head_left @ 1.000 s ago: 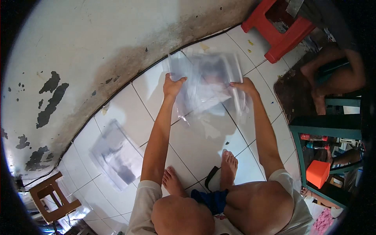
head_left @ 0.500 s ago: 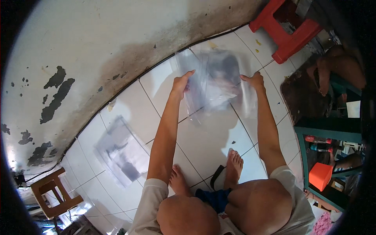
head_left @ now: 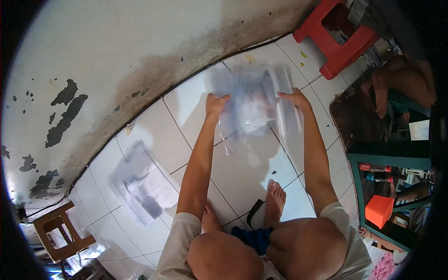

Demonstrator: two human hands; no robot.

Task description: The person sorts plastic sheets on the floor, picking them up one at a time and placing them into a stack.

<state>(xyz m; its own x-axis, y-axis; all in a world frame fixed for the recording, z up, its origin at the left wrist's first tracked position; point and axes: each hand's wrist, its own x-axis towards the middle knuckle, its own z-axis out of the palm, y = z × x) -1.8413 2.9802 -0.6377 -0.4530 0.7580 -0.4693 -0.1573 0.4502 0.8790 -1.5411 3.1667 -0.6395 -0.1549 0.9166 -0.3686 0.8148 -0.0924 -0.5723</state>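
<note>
My left hand (head_left: 215,105) is closed on the left edge of a bundle of clear plastic bags (head_left: 251,105), thumb on top. At the bundle's right edge my right hand (head_left: 297,99) grips the plastic the same way. The bags are blurred by motion, and a dark patch and a pale patch show in their middle. How many layers there are I cannot tell. Left of my left forearm, a second stack of clear plastic bags (head_left: 143,184) lies flat on the tiles.
White floor tiles (head_left: 242,163) reach a peeling wall (head_left: 140,56) with a black cable (head_left: 170,91) along its foot. A red stool (head_left: 343,44) stands far right, a brown stool (head_left: 63,231) lower left. A green frame (head_left: 389,155) and another person's limbs (head_left: 396,77) are at right.
My right hand has come slightly inward and down, closer to my left hand. The bags between them have shifted and look narrower. The stack on the floor stays put.
</note>
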